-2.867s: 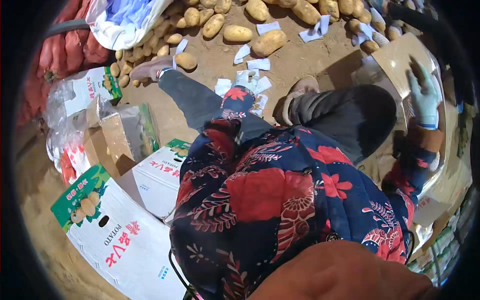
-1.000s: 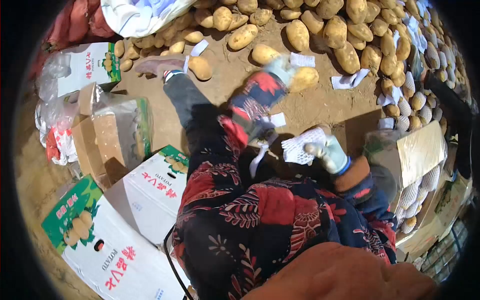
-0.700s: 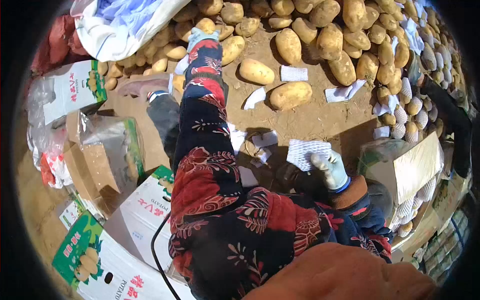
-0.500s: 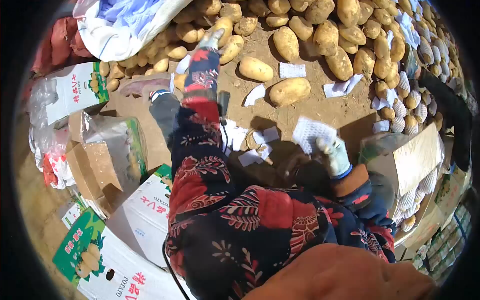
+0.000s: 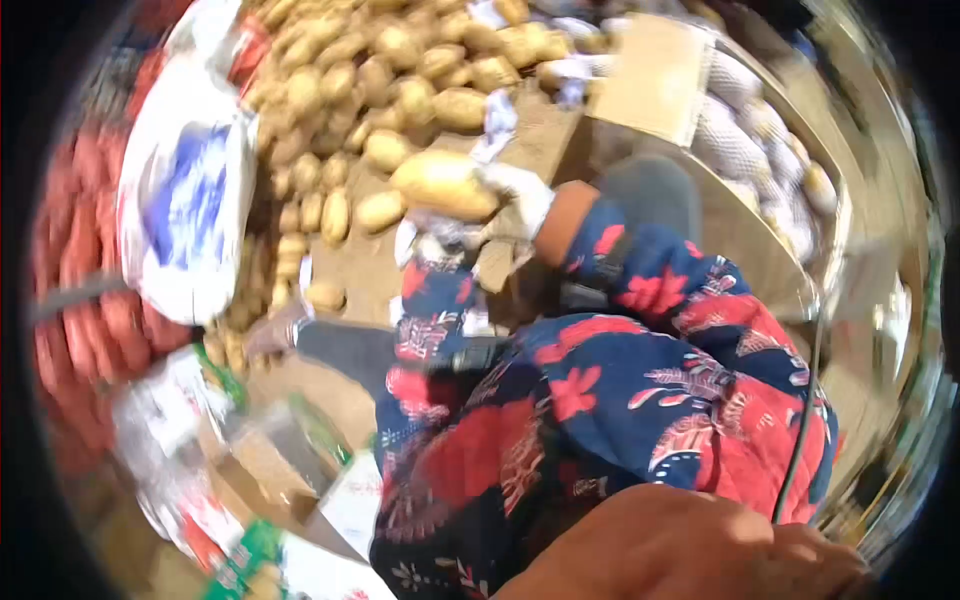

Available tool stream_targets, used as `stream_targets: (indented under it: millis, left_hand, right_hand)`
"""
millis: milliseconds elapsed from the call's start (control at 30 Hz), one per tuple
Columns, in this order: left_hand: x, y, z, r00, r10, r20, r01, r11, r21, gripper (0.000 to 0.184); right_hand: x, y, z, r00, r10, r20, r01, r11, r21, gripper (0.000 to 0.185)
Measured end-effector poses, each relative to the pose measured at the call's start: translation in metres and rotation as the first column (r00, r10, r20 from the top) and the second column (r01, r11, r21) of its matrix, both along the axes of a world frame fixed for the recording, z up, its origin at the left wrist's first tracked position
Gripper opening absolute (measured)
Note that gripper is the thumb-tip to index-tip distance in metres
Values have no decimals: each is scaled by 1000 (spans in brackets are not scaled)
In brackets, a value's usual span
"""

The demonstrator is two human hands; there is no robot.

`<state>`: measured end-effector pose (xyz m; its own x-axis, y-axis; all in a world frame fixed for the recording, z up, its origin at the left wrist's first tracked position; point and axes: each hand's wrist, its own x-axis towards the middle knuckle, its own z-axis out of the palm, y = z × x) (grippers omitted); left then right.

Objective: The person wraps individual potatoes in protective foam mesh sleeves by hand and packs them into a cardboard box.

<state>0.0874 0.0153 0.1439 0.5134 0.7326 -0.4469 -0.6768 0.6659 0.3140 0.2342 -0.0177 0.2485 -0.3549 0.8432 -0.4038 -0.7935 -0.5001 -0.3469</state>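
A large yellow potato (image 5: 445,184) is held up in front of me between my two gloved hands. My left hand (image 5: 440,238) closes on it from below; motion blurs the fingers. At the potato's right end, my right hand (image 5: 518,205) is closed on a white foam net sleeve, whose edges blend with the pale glove. Whether the sleeve is around the potato's tip or only beside it, I cannot tell. Just beyond, a crumpled pale net sleeve (image 5: 497,125) lies near loose potatoes (image 5: 385,150).
An open cardboard box (image 5: 650,80) with net-wrapped potatoes (image 5: 745,140) stands to the right. On the left, a white sack (image 5: 135,215) of bluish sleeves lies beside red mesh bags (image 5: 85,310). Printed cartons (image 5: 350,510) sit at lower left, and a potato heap (image 5: 330,80) covers the far ground.
My view has swung toward the right-hand box. My left hand has come back from the heap with a potato, and my right hand has moved up to meet it.
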Motion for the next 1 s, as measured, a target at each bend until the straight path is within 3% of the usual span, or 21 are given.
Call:
stream_targets:
  millis: [67,133,200,233,267,300,333,400,433,467,533,567,600,633,667,700,733,767,800,833,1000]
  left_hand:
    - [-6,2,-14,993,-102,66,93,988,126,48]
    - [11,-5,67,996,-54,-72,73,954,290,34]
    - [29,-13,123,974,80,-210,24,893,449,22]
    - [38,-28,122,912,308,-271,0,660,751,22]
    - [46,-34,119,667,531,-523,270,482,834,23]
    - [61,-45,136,680,510,-528,437,296,849,21]
    - [77,-55,153,689,482,-541,577,88,812,19]
    - [94,-62,149,803,156,-575,553,162,817,19]
    - [98,-59,149,814,201,-545,538,96,838,20]
    - [103,-53,144,815,195,-546,539,91,837,20]
    - [118,-38,130,689,459,-561,594,85,800,20]
    - [131,-35,136,663,485,-570,622,66,780,22]
    - [147,-28,138,667,579,-468,634,-112,765,24]
    - [165,-24,143,654,581,-485,686,-185,704,27]
    - [184,-23,148,641,590,-491,724,-253,641,30]
    - [207,-23,136,651,568,-503,726,-275,630,34]
    - [235,-20,125,667,554,-498,719,-304,625,37]
    - [259,-19,132,625,546,-558,778,-374,505,43]
    - [281,-19,138,571,549,-611,819,-437,372,48]
    - [305,-17,138,578,512,-636,810,-455,370,51]
    - [380,-14,118,479,530,-700,826,-541,156,65]
  right_hand:
    - [6,-12,11,993,34,-117,1,959,282,56]
    - [22,-11,-4,998,45,34,-56,865,499,65]
    - [81,-23,30,847,-83,524,-256,802,540,71]
    - [95,-24,21,584,-335,740,-297,760,578,63]
    - [109,-32,19,461,-345,818,-290,813,505,61]
    - [125,-41,41,293,-447,845,-299,797,525,64]
    - [148,-45,40,251,-514,821,-298,765,570,64]
    - [190,-60,48,420,-511,750,-78,803,591,63]
    - [222,-65,60,245,-589,770,-165,758,631,65]
    - [240,-77,75,346,-599,722,-17,765,644,77]
    - [277,-102,91,182,-702,689,5,701,713,78]
    - [304,-117,83,242,-683,689,118,726,678,77]
    - [305,-128,89,223,-709,669,255,705,662,77]
    - [321,-142,78,341,-778,527,254,616,746,71]
    - [343,-155,65,371,-760,533,208,628,750,64]
    - [313,-157,82,406,-797,447,582,603,547,49]
    - [323,-169,72,599,-754,269,462,600,653,42]
    - [330,-178,63,454,-816,358,573,575,584,41]
    - [337,-182,52,540,-794,279,583,592,557,39]
    - [348,-184,44,554,-770,316,537,621,572,40]
    - [419,-179,-52,463,-661,591,321,746,583,50]
